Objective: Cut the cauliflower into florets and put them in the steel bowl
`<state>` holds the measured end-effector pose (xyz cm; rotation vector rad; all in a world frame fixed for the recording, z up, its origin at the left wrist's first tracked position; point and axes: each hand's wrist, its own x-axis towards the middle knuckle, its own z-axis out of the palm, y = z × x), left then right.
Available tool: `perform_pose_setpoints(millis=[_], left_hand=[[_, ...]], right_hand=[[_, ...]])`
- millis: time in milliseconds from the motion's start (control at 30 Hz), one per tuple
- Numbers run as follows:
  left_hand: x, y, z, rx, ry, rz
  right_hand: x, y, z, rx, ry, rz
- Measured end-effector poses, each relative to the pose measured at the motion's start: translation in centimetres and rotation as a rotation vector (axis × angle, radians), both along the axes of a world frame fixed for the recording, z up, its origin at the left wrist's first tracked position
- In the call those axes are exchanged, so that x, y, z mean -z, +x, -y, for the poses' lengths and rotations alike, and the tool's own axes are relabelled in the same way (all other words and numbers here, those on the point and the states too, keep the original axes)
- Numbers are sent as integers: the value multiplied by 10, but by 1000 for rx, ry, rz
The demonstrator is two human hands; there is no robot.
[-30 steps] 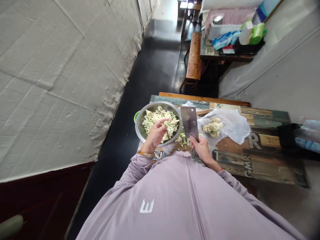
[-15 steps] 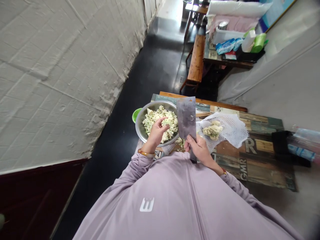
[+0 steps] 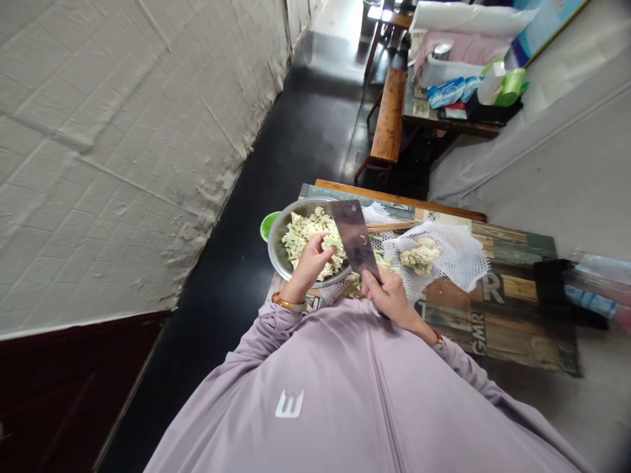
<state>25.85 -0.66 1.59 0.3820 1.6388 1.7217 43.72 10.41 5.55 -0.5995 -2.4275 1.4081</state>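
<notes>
My right hand (image 3: 391, 297) grips the handle of a cleaver (image 3: 353, 236), whose broad blade tilts up and left over the edge of a steel bowl (image 3: 276, 236). The bowl is full of chopped cauliflower (image 3: 305, 233). My left hand (image 3: 311, 260) is inside the bowl's near side, fingers curled on a cauliflower piece beside the blade. A whole cauliflower chunk (image 3: 420, 256) lies on white netting (image 3: 458, 259) to the right, on a low patchwork wooden table (image 3: 513, 328).
A green bowl (image 3: 267, 225) peeks out left of the steel bowl. Chopsticks (image 3: 389, 227) lie behind the blade. A dark bag (image 3: 552, 282) and plastic bottles sit at the table's right end. A bench (image 3: 387, 118) and cluttered table stand farther back; a white wall runs along the left.
The cleaver rose off the board, then swung left, and its blade now leans over the bowl next to my left hand. My left hand stayed in the bowl.
</notes>
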Motion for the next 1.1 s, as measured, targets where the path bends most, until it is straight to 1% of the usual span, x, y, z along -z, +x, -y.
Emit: perform_pose_setpoints(millis=[200,367,600,667,867,1100], left_hand=[[0,1,1,0,-52,-53],[-4,2,1,8,-66,-70],[-10,3,-1,41,-149,-120],[-11,3,-1,50,-133,-100],[-14,4,-5,112,-59,68],[-10,0,-7,145,-63,37]], right_hand=[[-5,-2,1,-51,85,-32],[-3,0,0,-49,101,-29],[-2,1,-4,-65,149,-31],[-1,1,-5,-70,160,-27],[2,4,-7,-65,169,-35],[4,6,-8,-55,182,-44]])
